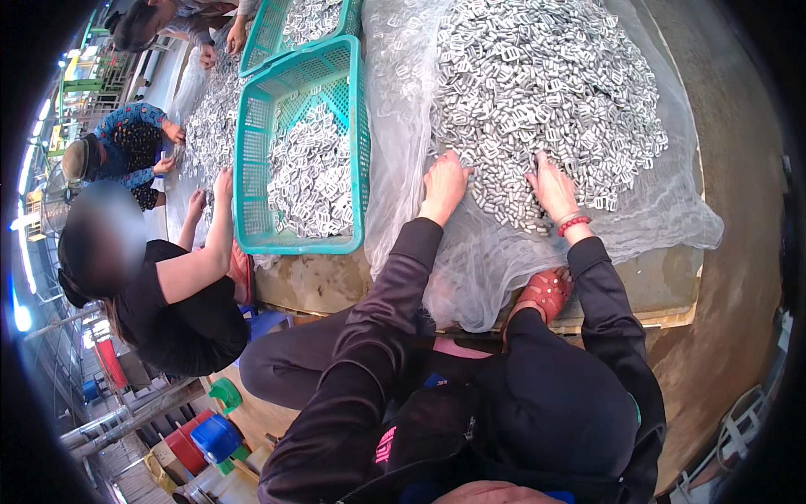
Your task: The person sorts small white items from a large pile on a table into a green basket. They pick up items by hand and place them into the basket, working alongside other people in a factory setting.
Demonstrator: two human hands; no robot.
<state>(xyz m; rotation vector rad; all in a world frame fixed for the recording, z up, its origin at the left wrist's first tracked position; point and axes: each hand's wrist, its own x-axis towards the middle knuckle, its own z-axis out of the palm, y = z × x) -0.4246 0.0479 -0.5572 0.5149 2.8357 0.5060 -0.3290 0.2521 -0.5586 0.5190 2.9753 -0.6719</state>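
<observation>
A broad heap of small silver-grey metal buckles [546, 76] lies in front of me, with small rounded metal pieces [499, 197] along its near edge. My left hand [445, 189] touches the heap's near left edge, its fingers curled together; whatever they hold is hidden. To its right, my right hand [554, 193], with a red beaded bracelet [573, 224] at the wrist, reaches into the near side of the heap. Its thumb stands apart from the fingers, whose tips are partly among the pieces. Between both hands lie several loose rounded pieces.
Thin whitish netting [474, 281] lies under the heap and bunches toward me. On the left stands a teal plastic basket [361, 168] holding more buckles, with another teal basket [252, 50] behind it. Several people work at a further pile [208, 130] on the left. My sandalled foot [544, 296] rests beside the netting.
</observation>
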